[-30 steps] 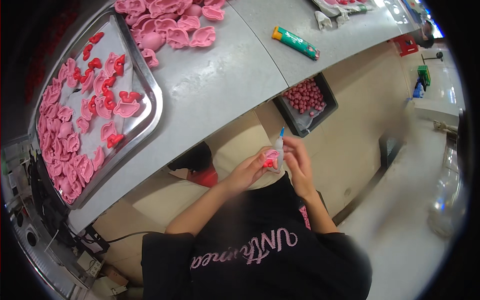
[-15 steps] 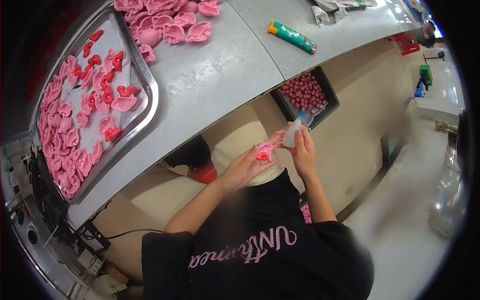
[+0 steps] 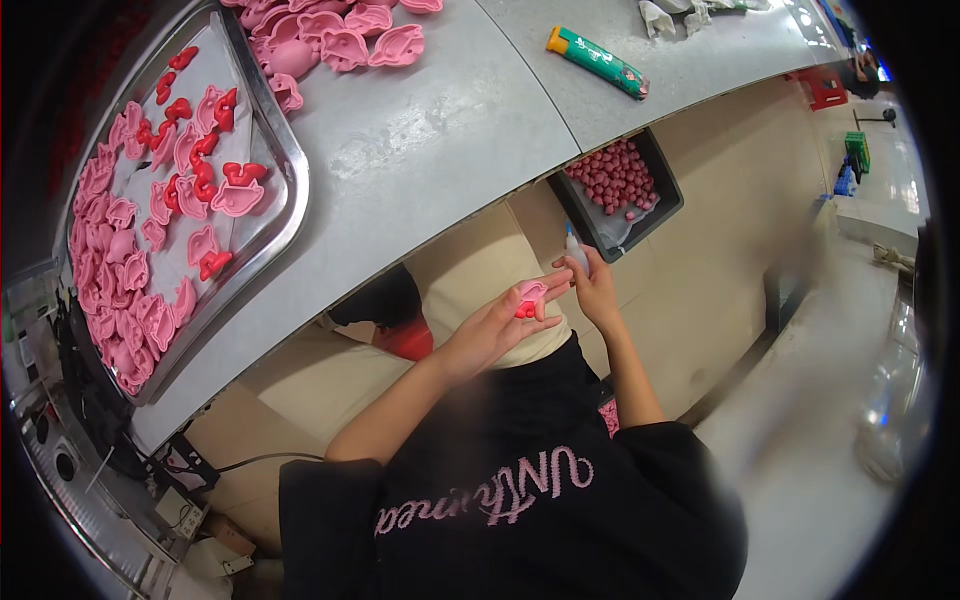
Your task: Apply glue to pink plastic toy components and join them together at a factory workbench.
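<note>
In my left hand (image 3: 488, 328) I hold a small pink molded shell piece (image 3: 533, 289) with a red two-lobed piece (image 3: 526, 310) against its lower side. The thumb and fingers grip it, with some fingers stretched out toward the right. Close beside it, my right hand (image 3: 597, 292) is closed around a small translucent squeeze bottle (image 3: 577, 254) with a blue tip, held tip upward. The fingers hide the lower part of the bottle. Both hands are above my lap, below the table edge.
A metal tray (image 3: 291, 180) on the grey table (image 3: 420, 130) holds many pink pieces (image 3: 120, 285) and red pieces (image 3: 204, 180). More pink pieces (image 3: 345, 45) are heaped behind it. A green tube (image 3: 605, 66) lies at right. A dark bin (image 3: 672, 195) contains reddish-pink balls (image 3: 612, 178).
The squeeze bottle's tip has swung from right to left, and my right hand now covers more of the bottle. My left hand still holds the pink piece almost in place.
</note>
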